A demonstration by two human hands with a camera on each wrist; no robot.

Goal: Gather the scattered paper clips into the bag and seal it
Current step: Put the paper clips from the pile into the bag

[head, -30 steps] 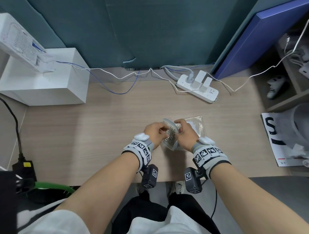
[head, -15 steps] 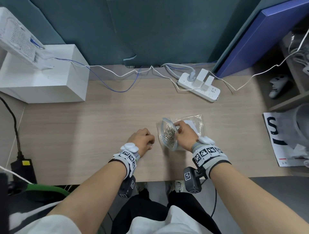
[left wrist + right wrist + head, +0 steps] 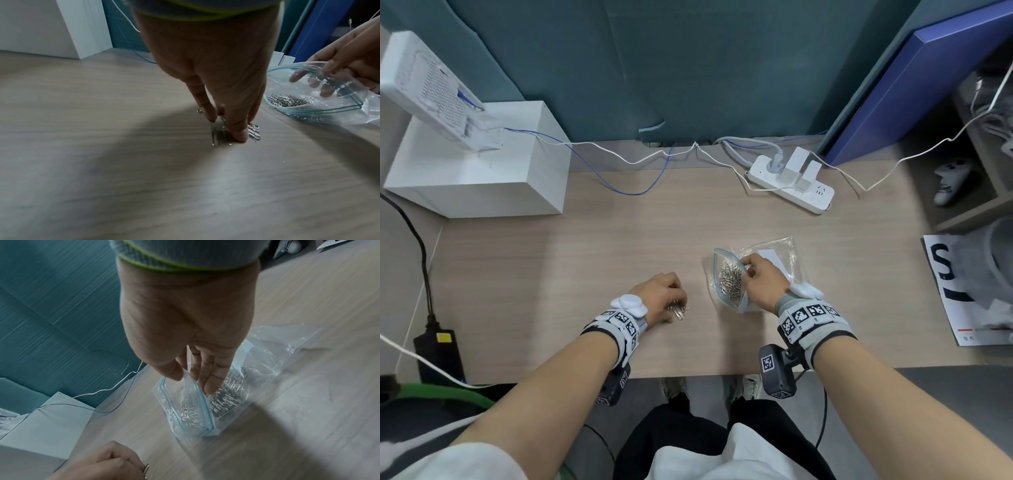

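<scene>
A: Desk [image 3: 592, 260], bag [image 3: 784, 253]?
B: Bag lies right of centre, mouth open, clips inside; right hand [image 3: 760, 284] pinches its rim.
A: Left hand [image 3: 659, 296]?
B: Fingertips pinching loose paper clips [image 3: 252, 132] near the front edge.

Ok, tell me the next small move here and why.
Probably lift the loose clips pinched under the left hand and carry them to the bag, since the right hand holds its mouth open and many clips already lie inside.
</scene>
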